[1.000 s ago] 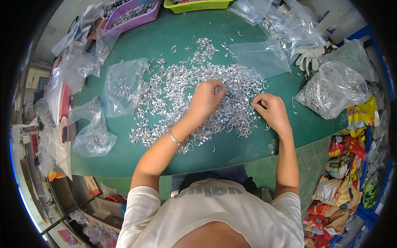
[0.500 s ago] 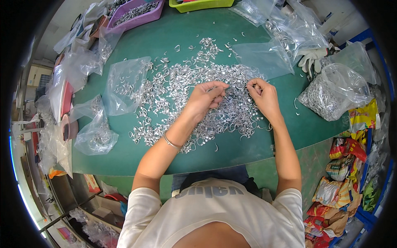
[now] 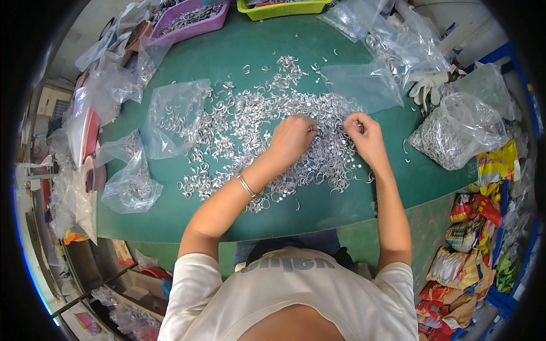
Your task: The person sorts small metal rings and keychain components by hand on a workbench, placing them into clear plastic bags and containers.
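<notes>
A wide heap of small silver curved metal pieces (image 3: 250,111) lies spread over the green table (image 3: 273,221). My left hand (image 3: 293,136), a bangle on its wrist, is over the heap's right half with its fingers curled down; whatever is at the fingertips is hidden. My right hand (image 3: 367,138) is at the right edge of the heap, thumb and fingers pinched together. Anything between them is too small to name. A flat clear plastic bag (image 3: 364,85) lies just beyond the right hand, and another clear bag (image 3: 176,113) covers some pieces on the left.
A full clear bag of metal pieces (image 3: 455,128) sits at the right, beside a white glove (image 3: 429,88). Purple (image 3: 193,25) and yellow-green (image 3: 284,8) trays stand at the far edge. Another tied-off bag (image 3: 133,184) is at the left. Colourful packets (image 3: 455,267) line the right side.
My left hand has rolled over, its back now upward and its fingers lower into the heap. The right hand has shifted slightly, its fingers still pinched.
</notes>
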`<state>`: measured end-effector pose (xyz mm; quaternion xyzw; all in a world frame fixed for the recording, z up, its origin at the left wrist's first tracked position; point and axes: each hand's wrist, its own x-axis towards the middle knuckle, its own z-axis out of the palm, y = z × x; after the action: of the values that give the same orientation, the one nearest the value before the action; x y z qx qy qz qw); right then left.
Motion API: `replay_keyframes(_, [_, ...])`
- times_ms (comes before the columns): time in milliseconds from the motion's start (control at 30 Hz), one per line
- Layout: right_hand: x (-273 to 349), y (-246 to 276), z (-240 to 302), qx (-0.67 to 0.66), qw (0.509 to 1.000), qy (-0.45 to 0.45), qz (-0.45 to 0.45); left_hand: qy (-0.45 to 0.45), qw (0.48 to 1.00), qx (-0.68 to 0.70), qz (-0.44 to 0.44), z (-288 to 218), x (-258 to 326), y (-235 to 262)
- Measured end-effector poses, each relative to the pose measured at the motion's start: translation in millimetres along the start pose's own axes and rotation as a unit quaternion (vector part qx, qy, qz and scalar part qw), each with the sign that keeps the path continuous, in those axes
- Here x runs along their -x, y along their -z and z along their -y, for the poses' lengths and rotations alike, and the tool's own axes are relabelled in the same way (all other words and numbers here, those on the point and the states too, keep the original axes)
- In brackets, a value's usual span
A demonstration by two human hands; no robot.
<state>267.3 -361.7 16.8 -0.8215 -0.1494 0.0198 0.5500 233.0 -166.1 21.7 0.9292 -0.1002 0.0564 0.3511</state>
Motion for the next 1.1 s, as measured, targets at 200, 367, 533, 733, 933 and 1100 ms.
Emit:
replay_keyframes(200, [0.0, 14.7, 11.7, -0.454, 0.867, -0.196, 0.057, 0.21, 0.908, 0.348, 0.102, -4.7, 1.9, 25.7])
replay_keyframes(367, [-5.2, 6.6, 1.7, -0.054, 0.99, -0.11, 0.074, 0.329, 0.76, 0.54, 0.154, 7.3, 9.6, 28.2])
replay_keyframes(533, [3.7, -18.1, 15.8, 0.321, 0.945, 0.065, -0.006, 0.328, 0.733, 0.579, 0.141, -1.1, 14.6, 32.0])
replay_keyframes(733, [8.2, -14.9, 20.2, 0.279, 0.957, 0.075, 0.021, 0.313, 0.695, 0.634, 0.132, -1.8, 19.2, 30.1])
replay_keyframes(933, [6.0, 0.5, 12.7, -0.022, 0.995, -0.079, 0.053, 0.309, 0.702, 0.624, 0.147, -4.0, 21.3, 31.4])
replay_keyframes(1100, [9.7, 9.2, 19.7, -0.301, 0.925, -0.218, 0.082, 0.294, 0.736, 0.598, 0.119, -3.4, 29.4, 29.8])
